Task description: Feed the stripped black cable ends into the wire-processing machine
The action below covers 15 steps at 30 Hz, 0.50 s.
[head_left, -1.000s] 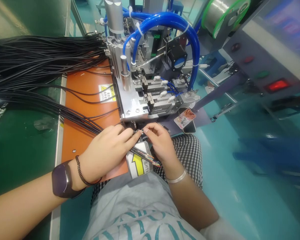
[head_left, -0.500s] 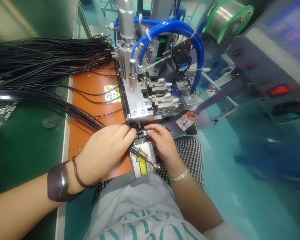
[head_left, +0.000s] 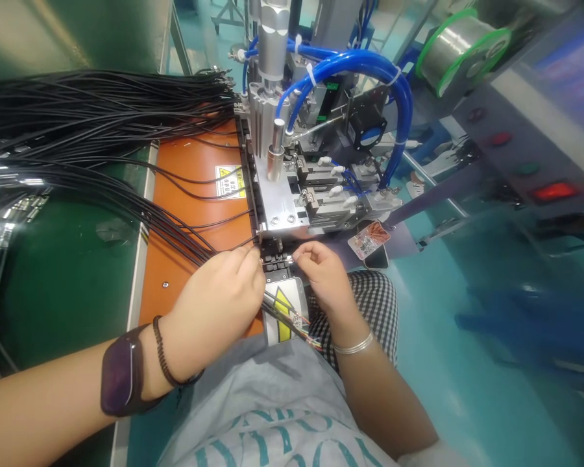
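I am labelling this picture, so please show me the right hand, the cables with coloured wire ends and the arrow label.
Right hand (head_left: 328, 277): head view, back of the hand.
Cables with coloured wire ends (head_left: 284, 314): head view, on their black jackets.
Arrow label (head_left: 283, 332): head view, on the yellow arrow's shaft.

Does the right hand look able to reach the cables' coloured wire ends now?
Probably yes: the coloured wire ends are close to the right hand with nothing visible between, though its fingers are at the small fixture.

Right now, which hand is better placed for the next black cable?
Probably the left hand: the black cables run up to it, and coloured wire ends poke out past it. The right hand is across the small fixture.
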Tool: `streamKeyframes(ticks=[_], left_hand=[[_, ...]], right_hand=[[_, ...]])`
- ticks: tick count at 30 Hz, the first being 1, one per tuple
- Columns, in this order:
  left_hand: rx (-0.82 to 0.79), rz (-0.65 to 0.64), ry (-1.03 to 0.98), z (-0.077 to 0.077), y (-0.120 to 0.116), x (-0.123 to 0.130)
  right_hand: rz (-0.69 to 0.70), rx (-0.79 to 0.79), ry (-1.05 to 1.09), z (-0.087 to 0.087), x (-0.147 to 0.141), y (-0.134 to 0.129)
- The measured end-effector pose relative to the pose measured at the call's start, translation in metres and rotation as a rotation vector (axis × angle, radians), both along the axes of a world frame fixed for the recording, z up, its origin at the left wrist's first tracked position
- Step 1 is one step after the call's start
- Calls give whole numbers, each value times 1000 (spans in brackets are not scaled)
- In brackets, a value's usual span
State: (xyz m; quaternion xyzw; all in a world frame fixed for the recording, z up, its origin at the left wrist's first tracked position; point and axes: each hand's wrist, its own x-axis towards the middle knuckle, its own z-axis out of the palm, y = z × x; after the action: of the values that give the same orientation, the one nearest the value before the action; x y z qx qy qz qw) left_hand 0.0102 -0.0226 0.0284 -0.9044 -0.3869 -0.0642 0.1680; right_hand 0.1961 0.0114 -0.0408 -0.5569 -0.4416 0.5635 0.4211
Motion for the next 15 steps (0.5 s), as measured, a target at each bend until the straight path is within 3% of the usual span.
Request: streamKeyframes(ticks=[5, 7, 11, 15], left_hand=[[-18, 67, 47, 1, -6, 5], [-24, 66, 29, 0, -6, 4], [-64, 75, -6, 0, -5, 4], [-149, 108, -2, 0, -6, 3]], right_hand=[[-37, 226, -150, 8, 10, -15], [102, 410, -265, 17, 18, -23], [545, 799, -383, 37, 32, -33], [573, 886, -344, 45, 33, -36]])
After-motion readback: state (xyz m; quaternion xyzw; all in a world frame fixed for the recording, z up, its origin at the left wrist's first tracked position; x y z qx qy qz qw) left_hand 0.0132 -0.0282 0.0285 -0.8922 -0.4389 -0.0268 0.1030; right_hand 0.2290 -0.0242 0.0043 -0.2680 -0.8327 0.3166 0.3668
